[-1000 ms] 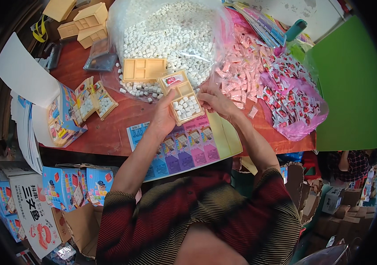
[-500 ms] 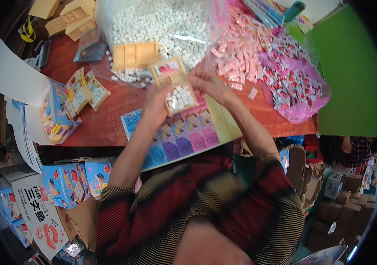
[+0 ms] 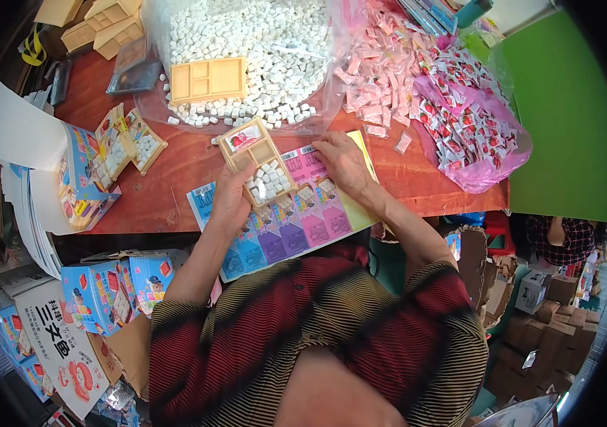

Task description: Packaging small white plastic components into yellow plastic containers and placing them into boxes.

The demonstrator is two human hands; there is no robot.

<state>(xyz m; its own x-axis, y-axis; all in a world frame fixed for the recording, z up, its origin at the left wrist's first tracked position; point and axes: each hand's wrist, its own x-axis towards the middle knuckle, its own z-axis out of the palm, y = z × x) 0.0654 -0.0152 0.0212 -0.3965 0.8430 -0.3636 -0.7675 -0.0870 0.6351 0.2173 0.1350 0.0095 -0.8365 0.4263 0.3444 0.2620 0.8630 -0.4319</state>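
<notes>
My left hand (image 3: 231, 201) grips a small pale wooden-looking compartment tray (image 3: 263, 151) by its left side, tilted above the table. White marshmallow-like pieces (image 3: 269, 181) fill its near compartment, and a red-and-white sachet (image 3: 243, 138) lies in the far one; a small middle compartment shows bare. To the right, my right hand (image 3: 348, 165) rests on a multicoloured printed sheet (image 3: 296, 240), its bent fingertips closed at the sheet's pink far part. Behind the tray, a second compartment tray (image 3: 208, 80), unfilled, sits on a clear bag of white pieces (image 3: 275, 43).
Pink packets (image 3: 383, 71) and a pink bag of red-and-white sachets (image 3: 470, 114) lie at right. Filled trays (image 3: 129, 146) stand by an opened display box (image 3: 83, 171) at left. More trays (image 3: 110, 25) are stacked far left. Boxes (image 3: 100, 299) stand below the table's left edge.
My left hand has brought the filled tray slightly left and nearer. My right hand has left the tray's side and come down onto the printed sheet.
</notes>
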